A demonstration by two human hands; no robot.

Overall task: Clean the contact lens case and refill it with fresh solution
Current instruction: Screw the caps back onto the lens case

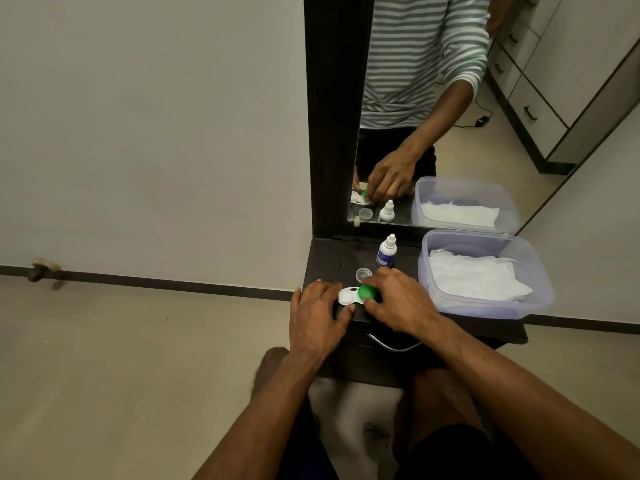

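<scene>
A white contact lens case (347,296) lies on the dark shelf (332,258) below a mirror. Its left well is open and uncovered. My left hand (317,313) rests on the shelf and pinches the case's left end between thumb and fingers. My right hand (398,299) has its fingers closed around the green cap (366,292) on the case's right well. A small clear cap (363,273) lies loose just behind the case. A white solution bottle (387,251) with a blue label stands upright further back.
A clear plastic tub (429,271) holding white tissue sits at the right of the shelf, close to my right hand. A mirror (450,116) rises behind the shelf. A metal drawer handle (391,346) sits under the shelf's front edge. My knees are below.
</scene>
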